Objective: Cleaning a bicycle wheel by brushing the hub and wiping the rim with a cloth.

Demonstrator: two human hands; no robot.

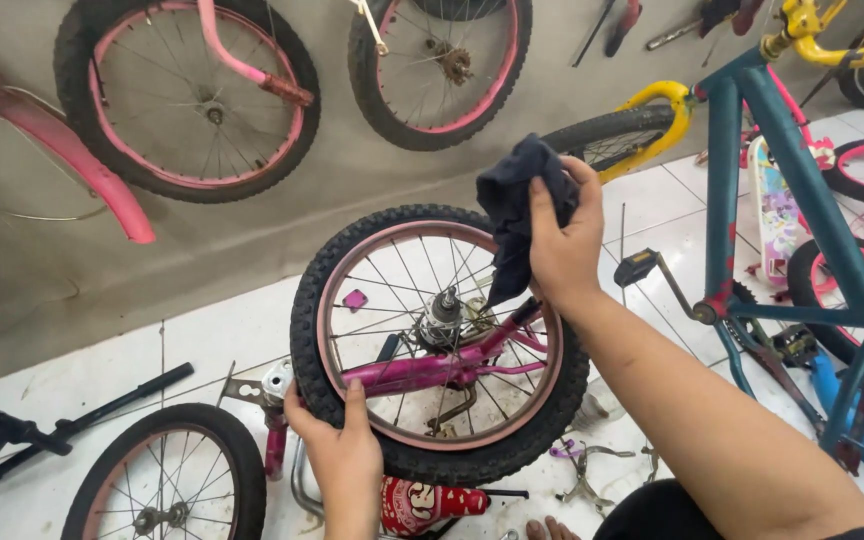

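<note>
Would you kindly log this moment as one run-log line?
left hand: grips wheel tyre | right hand: holds dark cloth at rim | floor: white tiles

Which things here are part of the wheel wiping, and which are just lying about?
In hand:
left hand steadying the knobby tyre
right hand holding the dark rag
pink-rimmed wheel
magenta frame stay

Lying about:
teal bicycle frame
loose wheel
hung wheels
black pump

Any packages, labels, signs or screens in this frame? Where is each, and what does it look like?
No packages, signs or screens.
Printed panel: upright beside the teal bike frame, right; white with pastel cartoon print.
Printed red piece: bottom centre, below the wheel; red with white cartoon print.
Pink tag: among the wheel's spokes.
</note>
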